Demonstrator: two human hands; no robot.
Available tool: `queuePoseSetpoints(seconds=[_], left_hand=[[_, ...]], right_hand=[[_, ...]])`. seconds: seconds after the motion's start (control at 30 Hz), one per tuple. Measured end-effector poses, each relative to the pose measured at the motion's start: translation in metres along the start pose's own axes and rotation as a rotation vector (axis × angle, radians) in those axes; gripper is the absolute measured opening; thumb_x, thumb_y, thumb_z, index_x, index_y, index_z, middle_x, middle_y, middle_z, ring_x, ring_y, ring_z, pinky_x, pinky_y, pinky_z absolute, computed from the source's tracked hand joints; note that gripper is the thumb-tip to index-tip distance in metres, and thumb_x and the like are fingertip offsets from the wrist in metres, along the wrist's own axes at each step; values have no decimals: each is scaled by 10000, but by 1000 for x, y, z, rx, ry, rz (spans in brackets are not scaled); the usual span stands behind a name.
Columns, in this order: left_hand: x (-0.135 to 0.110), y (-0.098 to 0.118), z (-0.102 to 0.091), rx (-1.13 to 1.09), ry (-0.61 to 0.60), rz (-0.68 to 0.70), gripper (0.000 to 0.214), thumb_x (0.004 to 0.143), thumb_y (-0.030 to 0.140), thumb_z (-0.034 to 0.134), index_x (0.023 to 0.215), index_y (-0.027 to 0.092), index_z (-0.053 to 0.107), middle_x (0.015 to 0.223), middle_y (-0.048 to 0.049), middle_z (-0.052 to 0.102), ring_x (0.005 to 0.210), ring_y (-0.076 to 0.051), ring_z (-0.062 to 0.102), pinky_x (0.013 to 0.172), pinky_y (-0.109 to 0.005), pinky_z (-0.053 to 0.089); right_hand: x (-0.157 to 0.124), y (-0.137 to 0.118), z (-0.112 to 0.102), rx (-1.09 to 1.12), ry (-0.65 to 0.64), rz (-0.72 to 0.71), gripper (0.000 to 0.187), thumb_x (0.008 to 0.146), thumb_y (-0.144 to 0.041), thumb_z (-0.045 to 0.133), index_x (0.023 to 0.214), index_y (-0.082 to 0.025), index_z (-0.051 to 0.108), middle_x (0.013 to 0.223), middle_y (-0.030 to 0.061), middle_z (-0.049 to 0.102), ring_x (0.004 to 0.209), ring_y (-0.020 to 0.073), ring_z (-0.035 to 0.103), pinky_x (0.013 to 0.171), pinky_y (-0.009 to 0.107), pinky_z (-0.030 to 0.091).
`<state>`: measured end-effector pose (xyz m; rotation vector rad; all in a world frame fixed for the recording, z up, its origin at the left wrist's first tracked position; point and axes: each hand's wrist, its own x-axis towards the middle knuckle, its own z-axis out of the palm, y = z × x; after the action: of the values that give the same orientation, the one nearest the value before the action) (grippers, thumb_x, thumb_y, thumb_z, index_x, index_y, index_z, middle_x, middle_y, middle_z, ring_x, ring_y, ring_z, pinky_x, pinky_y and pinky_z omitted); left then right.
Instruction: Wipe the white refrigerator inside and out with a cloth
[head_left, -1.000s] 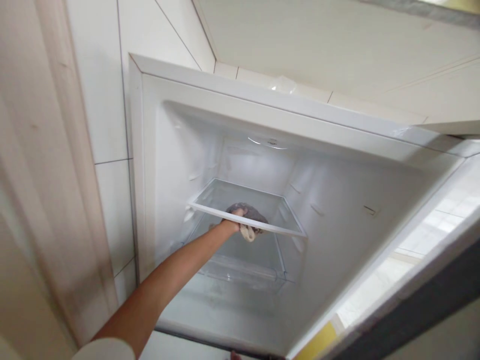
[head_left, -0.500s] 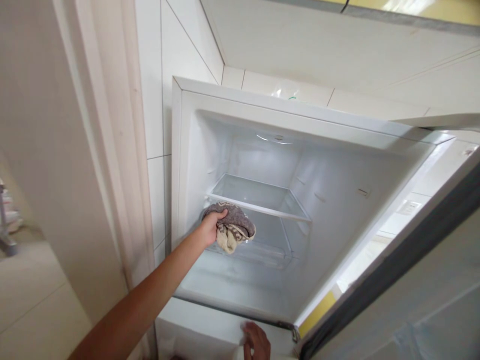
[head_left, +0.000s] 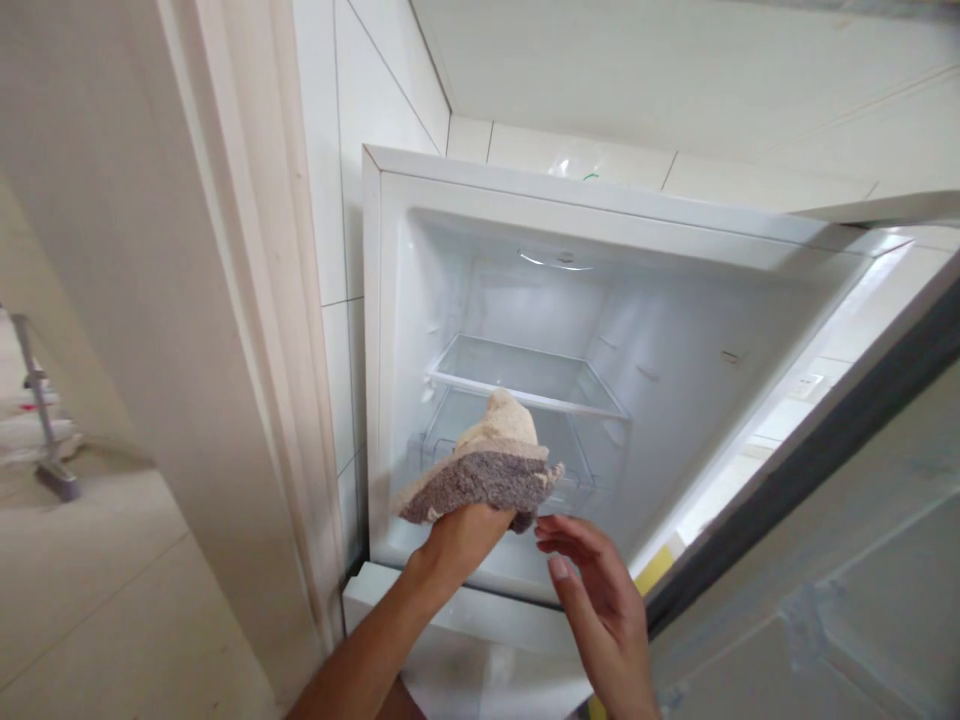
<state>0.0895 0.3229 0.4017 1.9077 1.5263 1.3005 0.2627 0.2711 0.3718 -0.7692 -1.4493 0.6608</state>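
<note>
My left hand (head_left: pixel 469 532) grips a grey and cream cloth (head_left: pixel 491 475) in front of the open fridge. The cloth hangs bunched over the hand and hides most of its fingers. Just right of the cloth, my right hand (head_left: pixel 600 590) is raised with thumb and fingers apart, holding nothing. Behind them the white fridge compartment (head_left: pixel 660 300) stands open, with a glass shelf (head_left: pixel 525 372) across its middle. A clear bin edge (head_left: pixel 420 450) shows lower down, partly covered by the cloth.
The open fridge door (head_left: pixel 847 560) fills the lower right. A pale door frame (head_left: pixel 255 300) stands close on the left. Below the compartment is a white lower drawer front (head_left: pixel 465 650). A broom or dustpan (head_left: pixel 56 480) stands on the floor at far left.
My left hand has drawn the cloth back from under the shelf, toward me and to the right, and turned it. My right hand has risen from the lower edge to beside it.
</note>
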Motion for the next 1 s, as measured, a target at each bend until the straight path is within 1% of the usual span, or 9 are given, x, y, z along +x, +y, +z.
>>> queuePoseSetpoints(seconds=[0.1,0.2,0.3,0.4,0.47,0.63,0.8,0.9,1.0], left_hand=[[-10,-1,8,93,-105,68,274,975,179,595,1076,259,836,961,-94,839,1076,-288,792,1047,-388,590],[-20,-6,13,139,-55,46,352,1012,159,533,1219,253,802,998,-91,841,1071,-289,791,1052,-407,590],[-28,-5,17,-18,29,-14,369,1015,237,542,1308,262,763,1113,-113,833,1171,-320,760,1096,-460,582],[-31,7,18,-166,39,37,433,942,339,643,1363,291,731,1247,-116,804,1333,-351,675,1163,-482,552],[-30,18,14,-212,30,86,509,880,353,696,1386,302,713,1321,-115,776,1413,-366,611,1194,-490,533],[-34,29,2,-173,5,137,543,780,243,727,1318,305,758,1377,-104,755,1492,-393,537,1252,-529,470],[-49,2,15,20,48,133,337,955,294,603,1217,271,814,1255,-128,808,1423,-361,622,1259,-559,450],[-63,-11,23,69,117,152,426,975,337,604,1365,248,750,1379,-145,754,1401,-351,645,1191,-560,529],[-75,-13,17,-35,145,246,525,975,303,622,1497,264,651,1564,-120,627,1436,-297,620,1154,-471,578]], right_hand=[[9,4,15,116,-31,242,369,956,-534,730,1230,-287,725,1148,84,797,1009,217,760,866,341,659],[11,20,23,187,14,340,598,888,-653,758,1364,-308,651,1411,113,706,1254,279,694,997,441,644],[15,28,27,273,-47,323,877,822,-759,767,1546,-332,515,1616,129,558,1473,321,564,1150,528,566],[28,23,34,291,-78,260,1163,623,-848,853,1568,-269,501,1580,168,588,1492,356,550,1252,572,466],[41,16,40,272,-26,220,1259,516,-819,925,1553,-236,511,1535,179,627,1438,368,600,1245,575,475],[68,-4,48,241,80,191,1034,575,-550,1000,1464,-225,583,1400,142,725,1218,312,731,1117,524,585],[83,-15,53,84,155,37,778,580,-445,987,1271,-219,709,1257,99,780,1154,284,732,1091,479,589],[103,-17,49,112,280,-8,750,615,-454,963,1277,-219,703,1228,89,784,1099,260,740,1066,468,597],[132,-26,39,195,438,-65,748,654,-435,943,1314,-210,675,1229,87,768,1067,236,741,1051,456,600]])
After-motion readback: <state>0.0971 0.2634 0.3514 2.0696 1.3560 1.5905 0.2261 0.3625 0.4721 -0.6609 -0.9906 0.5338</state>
